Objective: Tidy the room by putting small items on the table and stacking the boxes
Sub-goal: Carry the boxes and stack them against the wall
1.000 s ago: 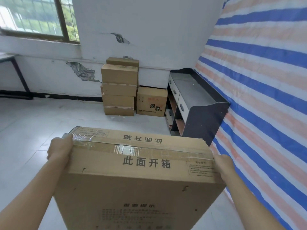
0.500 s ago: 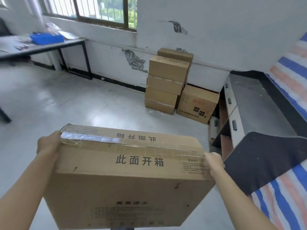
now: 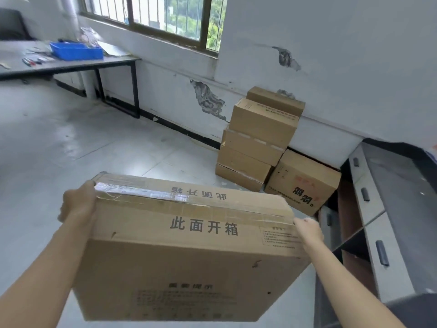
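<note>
I hold a large flat cardboard box (image 3: 189, 245) in the air in front of me, taped along its top and printed with black characters. My left hand (image 3: 79, 201) grips its upper left corner and my right hand (image 3: 308, 229) grips its upper right edge. Ahead, against the white wall, stands a stack of several brown boxes (image 3: 257, 140), with a single printed box (image 3: 305, 183) on the floor to its right. A table (image 3: 71, 65) stands at the far left under the window.
A blue tray (image 3: 75, 50) and small items such as pens lie on the table. A grey drawer cabinet (image 3: 378, 209) lies on its back at the right, close to my right arm. Bare tiled floor stretches between me and the stack.
My view has swung to the left: the striped tarp has left the frame, and the table and window have come in. The stack looks nearer. Both hands keep their hold on the box.
</note>
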Demonstrator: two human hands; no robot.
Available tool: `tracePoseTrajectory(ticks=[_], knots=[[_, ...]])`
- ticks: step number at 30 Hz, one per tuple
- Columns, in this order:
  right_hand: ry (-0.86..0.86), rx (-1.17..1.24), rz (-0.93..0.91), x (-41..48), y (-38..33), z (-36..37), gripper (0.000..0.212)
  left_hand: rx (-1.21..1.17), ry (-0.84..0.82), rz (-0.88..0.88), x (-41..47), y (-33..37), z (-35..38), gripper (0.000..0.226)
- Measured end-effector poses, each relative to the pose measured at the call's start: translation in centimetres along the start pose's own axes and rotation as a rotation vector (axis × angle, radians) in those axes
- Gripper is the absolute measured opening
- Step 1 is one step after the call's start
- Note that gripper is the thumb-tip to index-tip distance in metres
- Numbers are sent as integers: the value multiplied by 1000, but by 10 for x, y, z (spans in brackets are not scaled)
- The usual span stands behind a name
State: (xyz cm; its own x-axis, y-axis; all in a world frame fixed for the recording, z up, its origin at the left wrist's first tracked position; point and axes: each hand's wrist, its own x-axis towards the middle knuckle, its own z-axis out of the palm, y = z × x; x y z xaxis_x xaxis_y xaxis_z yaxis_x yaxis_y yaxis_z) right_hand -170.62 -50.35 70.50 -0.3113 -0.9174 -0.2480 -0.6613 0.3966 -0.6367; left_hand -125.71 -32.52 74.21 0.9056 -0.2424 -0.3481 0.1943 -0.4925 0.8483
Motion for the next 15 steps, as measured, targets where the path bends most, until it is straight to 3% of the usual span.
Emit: tracePoseTrajectory(ticks=[7, 15], knots=[[6, 172, 105, 134, -29, 27, 19, -32, 29, 123, 49, 68, 132, 42], [-87, 99, 53, 301, -135, 78, 19, -220, 169, 56, 106, 135, 243, 48]])
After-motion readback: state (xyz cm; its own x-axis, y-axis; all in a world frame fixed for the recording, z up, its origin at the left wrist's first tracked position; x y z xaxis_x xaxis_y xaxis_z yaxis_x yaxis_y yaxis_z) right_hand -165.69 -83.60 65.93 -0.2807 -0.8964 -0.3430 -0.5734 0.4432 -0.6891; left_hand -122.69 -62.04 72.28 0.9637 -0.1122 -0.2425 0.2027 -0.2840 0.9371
